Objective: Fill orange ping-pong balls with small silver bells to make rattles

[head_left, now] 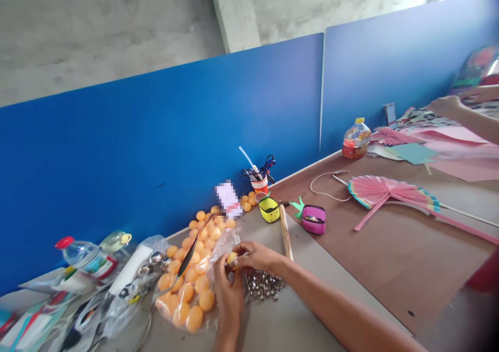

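An orange ball [232,260], looking like a table-tennis ball, sits between my two hands. My left hand [228,284] closes round it from the left and below. From the right, the fingers of my right hand [252,256] pinch it; their tips partly hide it. Beside my left hand lies a transparent plastic bag with several orange balls [195,318]. Under my right wrist is a heap of small shiny silver beads or bells [265,287], partly hidden. A wooden-handled hammer [286,232] lies just beyond my right forearm.
A yellow pouch [269,209] and magenta pouch [314,220] stand behind the hammer. A cup of tools [260,185] is by the blue partition [156,154]. Bottles [88,258] and plastic clutter lie left. A pink fan [385,193] and another person's hand [446,106] are right.
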The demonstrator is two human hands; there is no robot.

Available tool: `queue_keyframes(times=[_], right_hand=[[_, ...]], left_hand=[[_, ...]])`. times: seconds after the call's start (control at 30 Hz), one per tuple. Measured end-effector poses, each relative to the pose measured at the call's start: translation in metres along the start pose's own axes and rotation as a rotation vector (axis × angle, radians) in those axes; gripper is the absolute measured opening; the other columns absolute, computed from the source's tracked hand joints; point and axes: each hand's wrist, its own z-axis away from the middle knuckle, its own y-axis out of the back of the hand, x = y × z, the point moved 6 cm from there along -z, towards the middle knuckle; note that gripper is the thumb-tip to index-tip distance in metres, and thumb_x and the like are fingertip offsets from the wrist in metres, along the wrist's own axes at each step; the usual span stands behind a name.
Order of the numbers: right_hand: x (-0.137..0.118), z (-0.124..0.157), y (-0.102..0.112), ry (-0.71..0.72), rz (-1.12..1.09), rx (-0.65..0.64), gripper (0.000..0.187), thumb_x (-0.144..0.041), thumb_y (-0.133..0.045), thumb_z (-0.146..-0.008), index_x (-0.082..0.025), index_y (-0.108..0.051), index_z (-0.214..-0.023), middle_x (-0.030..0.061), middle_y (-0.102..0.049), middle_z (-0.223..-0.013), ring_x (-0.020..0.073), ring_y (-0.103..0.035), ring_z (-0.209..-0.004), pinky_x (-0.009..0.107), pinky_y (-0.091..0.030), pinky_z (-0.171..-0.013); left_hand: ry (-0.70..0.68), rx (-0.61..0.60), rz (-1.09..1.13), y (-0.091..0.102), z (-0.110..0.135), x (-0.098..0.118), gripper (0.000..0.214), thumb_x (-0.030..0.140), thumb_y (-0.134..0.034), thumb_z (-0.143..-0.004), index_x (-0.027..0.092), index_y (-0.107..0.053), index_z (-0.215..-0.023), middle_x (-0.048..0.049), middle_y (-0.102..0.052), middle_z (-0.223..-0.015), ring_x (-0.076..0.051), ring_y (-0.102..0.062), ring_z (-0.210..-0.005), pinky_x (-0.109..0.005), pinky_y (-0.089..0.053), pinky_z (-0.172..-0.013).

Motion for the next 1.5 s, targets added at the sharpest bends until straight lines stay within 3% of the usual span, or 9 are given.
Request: queue_keyframes(times=[0.13,0.4,0.67,0.83,0.97,1.1,1.33,1.5], right_hand=[[0.000,-0.003,0.000,0.094,0.218,0.069,0.010,-0.021,-0.064,-0.069,-0.014,-0.064,-0.076,-0.0020,-0.059,-0.064,0.0109,-0.051,-0.061,0.021,-0.038,-0.057],[-0.012,0.004,-0.001,0.140,0.543,0.178,0.014,-0.019,-0.061,-0.071,-0.016,-0.068,-0.082,0.0014,-0.066,-0.077,0.0151,-0.056,-0.072,0.022,-0.037,-0.063],[-0.008,0.003,0.000,0.122,0.544,0.212,0.021,-0.022,-0.069,-0.065,-0.016,-0.069,-0.085,0.0007,-0.065,-0.077,0.0142,-0.054,-0.071,0.022,-0.038,-0.063],[-0.008,-0.001,0.017,0.112,0.310,0.133,0.036,-0.030,-0.057,-0.080,-0.014,-0.063,-0.112,0.0028,-0.066,-0.085,0.0122,-0.056,-0.064,0.022,-0.041,-0.058],[-0.009,-0.005,0.046,0.076,0.598,0.212,0.022,-0.016,-0.053,-0.076,-0.016,-0.072,-0.087,0.0026,-0.069,-0.076,0.0138,-0.057,-0.065,0.023,-0.040,-0.060],[-0.004,-0.006,0.059,0.019,0.821,0.208,0.024,-0.007,-0.052,-0.069,-0.016,-0.074,-0.075,0.0058,-0.073,-0.079,0.0170,-0.062,-0.073,0.023,-0.041,-0.063],[0.004,0.001,0.043,0.007,1.084,0.087,0.027,-0.007,-0.055,-0.064,-0.018,-0.074,-0.081,0.0078,-0.073,-0.084,0.0206,-0.063,-0.074,0.025,-0.038,-0.059],[0.005,0.001,0.034,0.084,1.191,0.100,0.023,-0.008,-0.053,-0.069,-0.014,-0.072,-0.080,0.0140,-0.071,-0.089,0.0228,-0.063,-0.074,0.027,-0.037,-0.060]], left_hand=[[-0.023,-0.015,-0.012,-0.001,0.001,0.005,0.029,0.030,-0.054,-0.079,0.018,-0.059,-0.106,-0.0105,-0.064,-0.102,-0.025,-0.060,-0.097,-0.042,-0.050,-0.084],[0.014,-0.019,0.004,-0.002,0.000,0.003,0.030,0.026,-0.054,-0.076,0.018,-0.058,-0.105,-0.0118,-0.063,-0.106,-0.026,-0.059,-0.101,-0.041,-0.050,-0.085],[-0.036,-0.041,0.001,-0.003,0.001,0.001,0.036,0.019,-0.050,-0.076,0.018,-0.058,-0.110,-0.0113,-0.065,-0.107,-0.026,-0.059,-0.104,-0.045,-0.047,-0.093],[0.166,-0.045,0.089,-0.002,0.001,-0.008,0.043,0.045,-0.050,-0.085,0.017,-0.056,-0.117,-0.0139,-0.063,-0.116,-0.025,-0.062,-0.101,-0.042,-0.051,-0.088],[0.274,-0.044,0.173,-0.004,0.001,-0.020,0.057,0.059,-0.043,-0.085,0.017,-0.053,-0.123,-0.0157,-0.057,-0.126,-0.023,-0.064,-0.095,-0.039,-0.052,-0.085],[0.265,-0.049,0.205,-0.006,0.000,-0.027,0.056,0.058,-0.049,-0.082,0.018,-0.055,-0.121,-0.0140,-0.060,-0.122,-0.025,-0.063,-0.101,-0.039,-0.051,-0.088],[0.225,-0.035,0.146,-0.005,-0.001,-0.023,0.049,0.048,-0.057,-0.079,0.018,-0.056,-0.118,-0.0140,-0.060,-0.121,-0.027,-0.056,-0.114,-0.042,-0.046,-0.096],[0.211,-0.036,0.134,-0.005,-0.001,-0.022,0.046,0.046,-0.055,-0.080,0.018,-0.057,-0.116,-0.0134,-0.060,-0.122,-0.026,-0.055,-0.115,-0.040,-0.045,-0.097]])
